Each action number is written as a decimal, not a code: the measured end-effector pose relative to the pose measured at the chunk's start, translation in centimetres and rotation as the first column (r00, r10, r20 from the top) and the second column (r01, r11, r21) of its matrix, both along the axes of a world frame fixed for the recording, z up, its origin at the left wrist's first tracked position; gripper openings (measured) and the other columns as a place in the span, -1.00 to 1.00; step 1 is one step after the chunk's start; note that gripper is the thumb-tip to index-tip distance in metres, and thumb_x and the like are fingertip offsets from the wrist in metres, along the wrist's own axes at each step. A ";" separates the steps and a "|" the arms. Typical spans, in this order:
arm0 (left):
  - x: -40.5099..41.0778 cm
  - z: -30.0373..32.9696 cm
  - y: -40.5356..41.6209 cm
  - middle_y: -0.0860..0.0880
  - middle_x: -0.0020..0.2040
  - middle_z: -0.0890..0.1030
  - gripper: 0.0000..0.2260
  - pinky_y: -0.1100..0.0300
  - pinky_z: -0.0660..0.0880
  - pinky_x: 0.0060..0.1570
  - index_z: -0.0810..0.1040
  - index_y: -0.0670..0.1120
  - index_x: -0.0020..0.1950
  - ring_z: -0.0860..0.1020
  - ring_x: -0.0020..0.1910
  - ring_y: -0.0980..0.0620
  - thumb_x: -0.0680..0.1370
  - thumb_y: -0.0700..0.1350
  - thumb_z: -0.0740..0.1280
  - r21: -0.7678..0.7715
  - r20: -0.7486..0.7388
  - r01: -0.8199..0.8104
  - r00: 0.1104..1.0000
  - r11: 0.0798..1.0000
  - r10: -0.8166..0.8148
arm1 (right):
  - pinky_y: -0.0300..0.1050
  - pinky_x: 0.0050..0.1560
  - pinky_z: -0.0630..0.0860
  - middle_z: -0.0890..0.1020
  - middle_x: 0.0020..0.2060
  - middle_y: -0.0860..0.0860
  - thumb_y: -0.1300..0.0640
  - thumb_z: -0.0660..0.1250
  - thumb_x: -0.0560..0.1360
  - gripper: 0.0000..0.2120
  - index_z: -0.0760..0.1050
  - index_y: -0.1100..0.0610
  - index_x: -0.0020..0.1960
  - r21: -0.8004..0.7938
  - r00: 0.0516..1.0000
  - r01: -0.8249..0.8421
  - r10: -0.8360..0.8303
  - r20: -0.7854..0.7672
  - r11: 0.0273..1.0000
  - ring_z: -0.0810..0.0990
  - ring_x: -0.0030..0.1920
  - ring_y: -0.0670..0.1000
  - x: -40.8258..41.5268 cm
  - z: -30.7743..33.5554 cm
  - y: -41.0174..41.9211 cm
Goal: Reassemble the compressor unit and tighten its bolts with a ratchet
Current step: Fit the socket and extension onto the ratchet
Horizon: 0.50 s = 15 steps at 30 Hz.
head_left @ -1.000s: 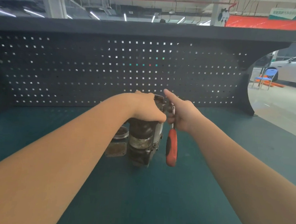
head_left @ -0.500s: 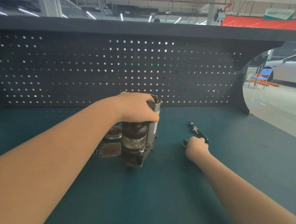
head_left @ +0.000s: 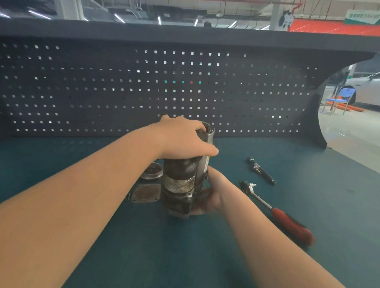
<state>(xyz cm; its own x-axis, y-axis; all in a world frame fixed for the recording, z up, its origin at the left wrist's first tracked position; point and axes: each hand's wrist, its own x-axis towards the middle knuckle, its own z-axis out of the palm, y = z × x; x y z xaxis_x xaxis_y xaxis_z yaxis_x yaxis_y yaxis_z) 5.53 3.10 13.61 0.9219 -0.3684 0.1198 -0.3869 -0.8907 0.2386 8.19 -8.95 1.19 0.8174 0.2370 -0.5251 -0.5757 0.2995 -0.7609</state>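
A broad desk point(head_left: 200, 255) covered in dark teal matting fills the lower view, backed by a dark grey perforated metal pegboard point(head_left: 121, 84) that rises along its far edge. Near the middle of the desk stands the grimy, dark cylindrical compressor unit point(head_left: 180, 183), upright on its end, with a pale worn label band around its body. The left hand point(head_left: 185, 139) lies over the top of the compressor unit, fingers curled down around its upper rim and thumb stretched toward the right side, gripping it. The right hand point(head_left: 212, 192) is cupped against the lower right side of the compressor unit, fingers wrapped around the base; how far they reach behind it cannot be seen. To the right, apart from the unit, a ratchet with a chrome shaft and red handle point(head_left: 276, 212) lies flat on the desk, its head pointing toward the unit. Beyond it rests a slim dark metal extension bar point(head_left: 261, 170), also flat. Just left of the unit lie a rusty square metal cover plate point(head_left: 146, 192) and, behind that, a round grey metal disc point(head_left: 151, 171).
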 end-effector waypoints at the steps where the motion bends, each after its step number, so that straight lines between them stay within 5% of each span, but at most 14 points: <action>1: 0.0 0.0 0.0 0.02 0.42 0.35 -0.44 -0.06 0.34 0.26 0.32 0.27 0.42 0.19 0.40 -0.14 0.43 0.33 0.29 0.007 0.001 -0.001 1.000 1.000 0.001 | 0.28 0.25 0.46 0.71 -0.15 0.24 -0.11 0.37 0.29 -0.55 0.67 0.32 -0.34 -0.010 1.000 -0.001 0.001 -0.023 1.000 0.69 -0.03 0.23 0.3 -0.2 -0.1; 4: -0.2 -0.2 -0.3 0.01 0.36 0.35 -0.43 -0.12 0.37 0.24 0.30 0.30 0.40 0.19 0.38 -0.15 0.40 0.32 0.29 0.060 0.014 0.008 1.000 0.998 -0.009 | 0.30 0.21 0.47 0.70 -0.14 0.25 -0.15 0.33 0.37 -0.49 0.68 0.32 -0.32 -0.033 0.997 -0.006 0.003 -0.074 0.999 0.68 -0.01 0.24 1.2 -0.2 -0.3; 8: -0.6 -0.3 -0.8 0.00 0.36 0.32 -0.46 -0.01 0.31 0.04 0.28 0.32 0.39 0.19 0.39 -0.14 0.42 0.28 0.29 0.071 0.049 0.012 0.999 0.997 -0.015 | 0.20 -0.07 0.58 0.70 -0.22 0.24 -0.08 0.37 0.28 -0.57 0.66 0.33 -0.38 -0.095 0.995 -0.029 0.019 -0.100 0.995 0.70 -0.25 0.29 0.9 0.6 0.0; 15: -1.6 -1.2 0.0 -0.04 0.39 0.33 -0.46 -0.01 0.35 0.22 0.30 0.33 0.36 0.14 0.42 -0.14 0.39 0.30 0.32 -0.135 -0.020 -0.007 1.000 0.991 0.005 | 0.20 -0.23 0.60 0.66 -0.43 0.22 -0.21 0.34 0.40 -0.43 0.64 0.27 -0.48 -0.299 0.995 0.046 -0.071 -0.073 0.953 0.67 -0.42 0.26 -0.5 2.0 -1.9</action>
